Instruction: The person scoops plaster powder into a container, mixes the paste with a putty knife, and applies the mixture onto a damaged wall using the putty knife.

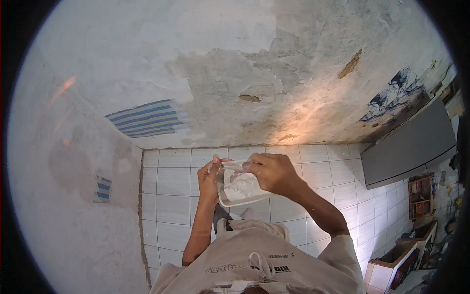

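Note:
In front of my body I hold a shallow white container (245,201) with rounded corners. Thick white paste (242,186) lies inside it, heaped unevenly. My left hand (209,180) grips the container's left side, thumb at the upper rim. My right hand (272,171) is closed over the container's upper right part. A pale, partly see-through edge shows by its fingers, but what it grips is too blurred to name.
Ahead rises a patchy plastered wall (220,78) with brown holes and a blue-striped patch (149,118). Another wall (73,186) stands at left. White floor tiles (171,181) lie below. To the right are a grey appliance-like box (413,144), a wooden rack (421,196) and a tiled ledge (387,274).

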